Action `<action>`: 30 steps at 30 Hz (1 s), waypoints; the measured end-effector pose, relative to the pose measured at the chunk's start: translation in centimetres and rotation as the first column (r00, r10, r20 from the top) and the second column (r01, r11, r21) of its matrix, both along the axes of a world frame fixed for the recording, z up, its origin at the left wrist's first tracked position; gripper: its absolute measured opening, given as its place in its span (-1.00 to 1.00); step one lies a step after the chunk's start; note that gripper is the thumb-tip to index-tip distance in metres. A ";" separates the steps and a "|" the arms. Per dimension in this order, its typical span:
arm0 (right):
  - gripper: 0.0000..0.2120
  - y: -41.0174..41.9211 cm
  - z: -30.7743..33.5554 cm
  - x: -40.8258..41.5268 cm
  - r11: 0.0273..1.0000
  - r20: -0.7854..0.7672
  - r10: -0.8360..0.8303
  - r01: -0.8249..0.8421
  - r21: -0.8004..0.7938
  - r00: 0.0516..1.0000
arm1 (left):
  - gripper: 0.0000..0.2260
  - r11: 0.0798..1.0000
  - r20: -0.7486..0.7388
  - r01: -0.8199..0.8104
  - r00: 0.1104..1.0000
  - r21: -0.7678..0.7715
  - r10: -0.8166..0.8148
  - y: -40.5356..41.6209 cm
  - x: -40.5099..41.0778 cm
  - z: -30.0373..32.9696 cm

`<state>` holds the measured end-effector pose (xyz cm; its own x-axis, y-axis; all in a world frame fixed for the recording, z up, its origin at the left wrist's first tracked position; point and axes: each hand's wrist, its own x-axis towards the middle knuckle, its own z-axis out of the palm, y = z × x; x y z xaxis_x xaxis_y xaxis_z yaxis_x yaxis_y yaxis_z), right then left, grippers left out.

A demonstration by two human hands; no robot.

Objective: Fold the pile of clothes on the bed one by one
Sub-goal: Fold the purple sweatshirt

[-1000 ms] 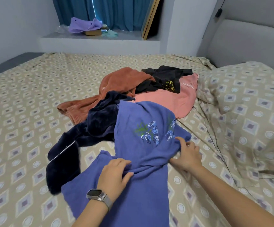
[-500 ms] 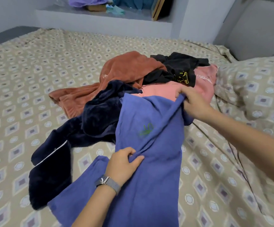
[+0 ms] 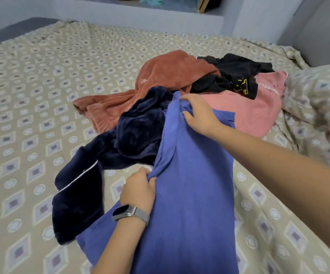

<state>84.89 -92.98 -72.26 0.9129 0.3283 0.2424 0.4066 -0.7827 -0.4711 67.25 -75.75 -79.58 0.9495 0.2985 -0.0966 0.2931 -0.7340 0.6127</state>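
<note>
On the patterned bed [image 3: 31,115], nearest the camera, lies the blue garment [image 3: 195,194], a long strip reaching away to the clothes pile. Left hand [image 3: 138,191], wearing a wristwatch [image 3: 129,212], is closed in a pinching grip on the blue garment's left edge at mid-length. Right hand [image 3: 198,113] rests on its far end, fingers curled around a fold of the cloth. Left of the blue garment and touching it lies a navy garment [image 3: 85,186]; beyond its far end lie a rust garment [image 3: 160,76], a black garment [image 3: 233,76] and a pink garment [image 3: 259,113].
</note>
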 end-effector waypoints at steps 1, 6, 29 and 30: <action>-0.64 -1.4 -0.7 -1.8 0.998 0.008 -0.044 0.044 0.035 0.999 | -0.89 0.998 0.013 -0.030 0.999 0.053 0.029 0.1 -0.2 0.1; -0.62 -8.0 -3.6 -13.6 0.982 -0.088 -0.171 0.177 0.066 0.981 | -0.78 0.996 0.110 -0.070 0.992 0.058 0.063 1.0 -1.8 0.8; -0.73 -6.4 -6.3 -33.4 0.843 -0.847 -0.151 0.514 0.160 0.510 | -0.86 0.552 -0.204 -0.395 0.904 -0.734 0.376 5.9 -14.7 2.2; -0.67 -6.4 -6.3 -33.5 0.841 -0.850 -0.145 0.516 0.164 0.506 | -0.89 0.513 -0.179 -0.382 0.898 -0.769 0.402 5.6 -14.6 2.7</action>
